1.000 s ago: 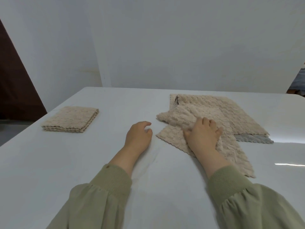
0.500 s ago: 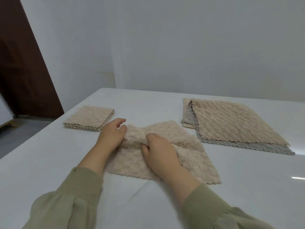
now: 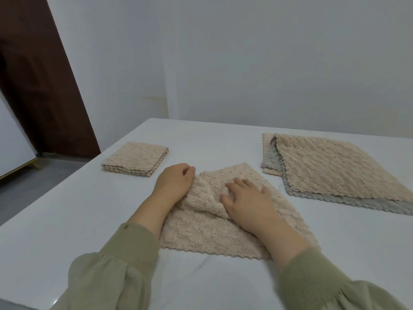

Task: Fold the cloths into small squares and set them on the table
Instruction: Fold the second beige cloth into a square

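A beige fluffy cloth [image 3: 201,233] lies rumpled on the white table [image 3: 55,224] in front of me. My left hand [image 3: 174,182] grips the cloth's left edge with curled fingers. My right hand [image 3: 248,198] lies flat on the cloth's bunched middle, fingers spread and pressing down. A folded beige square [image 3: 134,158] sits at the left. To the right lies a pile of unfolded cloths [image 3: 330,168], beige on top with grey beneath.
A white wall rises behind the table's far edge. At the far left are a dark brown door [image 3: 40,81] and grey floor [image 3: 33,180]. The table's left edge runs diagonally past the folded square.
The beige cloth has been pulled off the right pile to the table's middle. My left hand took hold of its edge, and my right hand opened flat on it.
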{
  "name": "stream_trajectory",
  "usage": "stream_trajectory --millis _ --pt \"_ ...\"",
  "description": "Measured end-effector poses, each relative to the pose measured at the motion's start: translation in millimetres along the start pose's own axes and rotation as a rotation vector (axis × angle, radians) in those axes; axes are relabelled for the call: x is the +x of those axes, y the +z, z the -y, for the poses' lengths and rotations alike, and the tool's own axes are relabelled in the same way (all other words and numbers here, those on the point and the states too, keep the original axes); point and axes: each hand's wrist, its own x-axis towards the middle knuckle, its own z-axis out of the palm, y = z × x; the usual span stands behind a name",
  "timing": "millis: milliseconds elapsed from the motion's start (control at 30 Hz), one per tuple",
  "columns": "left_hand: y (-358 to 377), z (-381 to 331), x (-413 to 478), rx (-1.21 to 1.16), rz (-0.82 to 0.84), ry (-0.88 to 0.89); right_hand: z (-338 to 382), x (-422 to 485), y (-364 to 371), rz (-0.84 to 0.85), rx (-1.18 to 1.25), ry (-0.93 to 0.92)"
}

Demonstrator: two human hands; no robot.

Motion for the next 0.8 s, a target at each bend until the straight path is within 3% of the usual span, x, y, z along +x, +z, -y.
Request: stream_trajectory --millis 100,267,433,567,700,800 --pt "-8.9 9.9 3.5 0.161 -0.079 -0.102 1.4 0.9 1.6 0.007 -0.035 0.065" --pt "-13.8 11.8 5.7 0.282 -0.059 -0.232 4.1 1.3 2.1 0.036 -0.045 0.18" --pt "-18.9 16.3 6.4 0.375 -0.044 -0.323 3.8 1.2 1.9 0.04 -0.059 0.18" --pt "-26.0 12.3 7.4 0.236 -0.023 -0.338 3.1 1.6 2.2 0.043 -0.061 0.177" --pt "-31.3 3.9 2.4 -0.01 0.097 -0.232 2.9 2.0 2.2 0.04 -0.058 0.174" --pt "-28.6 3.1 0.6 -0.066 0.11 -0.186 3.6 2.0 2.0 0.035 -0.059 0.172"
